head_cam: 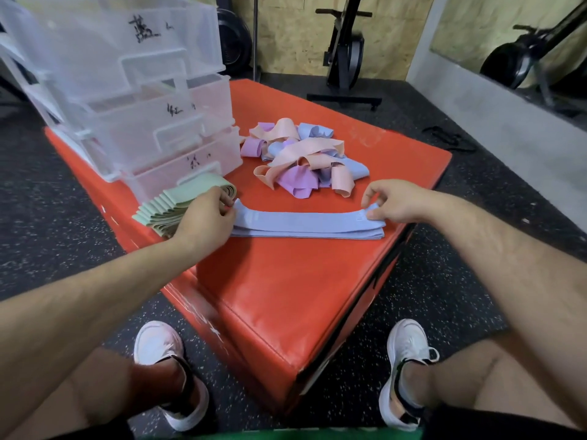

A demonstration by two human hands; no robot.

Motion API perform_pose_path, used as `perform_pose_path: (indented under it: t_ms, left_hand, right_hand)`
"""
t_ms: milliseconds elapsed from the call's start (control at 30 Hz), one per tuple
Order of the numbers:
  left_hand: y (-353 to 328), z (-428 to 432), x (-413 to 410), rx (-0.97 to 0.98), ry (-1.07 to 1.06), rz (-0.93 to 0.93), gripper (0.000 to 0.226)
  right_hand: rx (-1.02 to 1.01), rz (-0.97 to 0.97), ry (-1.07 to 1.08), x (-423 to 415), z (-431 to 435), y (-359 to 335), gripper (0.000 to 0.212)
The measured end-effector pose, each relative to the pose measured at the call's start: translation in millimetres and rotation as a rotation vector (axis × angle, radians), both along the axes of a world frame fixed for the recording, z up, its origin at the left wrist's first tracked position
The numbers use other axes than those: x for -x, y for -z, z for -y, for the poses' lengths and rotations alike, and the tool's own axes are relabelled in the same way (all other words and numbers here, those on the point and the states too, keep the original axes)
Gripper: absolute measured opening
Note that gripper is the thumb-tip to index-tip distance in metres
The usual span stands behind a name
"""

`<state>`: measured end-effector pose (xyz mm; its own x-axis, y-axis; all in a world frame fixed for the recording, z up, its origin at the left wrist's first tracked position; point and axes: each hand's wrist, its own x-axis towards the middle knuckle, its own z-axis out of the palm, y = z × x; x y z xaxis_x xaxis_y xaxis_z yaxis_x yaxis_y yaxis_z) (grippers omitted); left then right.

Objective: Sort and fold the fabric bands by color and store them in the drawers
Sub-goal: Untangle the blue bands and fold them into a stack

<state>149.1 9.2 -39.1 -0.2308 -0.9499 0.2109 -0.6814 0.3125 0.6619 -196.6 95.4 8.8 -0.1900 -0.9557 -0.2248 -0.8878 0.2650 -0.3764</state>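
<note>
Squarely between the two hands lies the blue band (305,222), flat on the red padded counter (286,296), its long axis running left to right across the person's front. It tops a low stack of other blue layers. Each hand is at one end, so neither is nearer. The left hand (206,214) pinches the left end between thumb and curled fingers, lifting it slightly. The right hand (394,201) pinches the right end in the same way, knuckles up and wrist arched over the fabric. Both forearms reach forward and inward from the knees.

A fold would likely bring one end over toward the other along that axis. Just beside the left hand, a green folded stack (165,208) sits against the clear drawers (127,90). Behind the band, apart from it, the unsorted pile (305,157) of peach, purple and blue bands waits.
</note>
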Motion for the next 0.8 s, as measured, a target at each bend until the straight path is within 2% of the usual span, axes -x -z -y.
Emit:
perform_pose_path:
  t_ms: [167,267,333,400,500,567,667,800]
  left_hand:
    - [8.2,4.6,-5.7,0.143,0.112,0.14,0.014]
    - [12.1,4.8,-6.9,0.184,0.106,0.182,0.019]
    - [12.7,5.2,-5.3,0.29,0.15,0.216,0.021]
    - [11.5,7.0,-1.7,0.362,0.263,0.292,0.024]
    - [9.9,9.7,4.4,0.284,0.501,0.384,0.044]
    - [12.0,9.6,8.4,0.249,0.614,0.362,0.05]
    - [12.0,11.5,11.9,0.208,0.66,0.295,0.033]
    - [5.2,16.5,16.2,0.174,0.637,0.374,0.041]
  right_hand:
    - [0.016,-0.08,-0.037,-1.9,-4.7,12.2,0.013]
    - [0.03,-0.155,-0.084,-0.2,-4.2,18.1,0.013]
    - [0.041,-0.212,-0.129,1.8,-3.6,18.6,0.019]
    - [0.038,-0.212,-0.213,-0.8,-5.0,17.0,0.034]
    - [0.019,-0.125,-0.307,-13.4,-9.5,14.5,0.054]
    - [0.024,-0.15,-0.341,-18.4,-10.4,16.1,0.055]
    - [0.042,-0.205,-0.385,-21.6,-8.6,16.9,0.049]
    - [0.017,-0.223,-0.378,-21.9,-4.8,17.0,0.047]
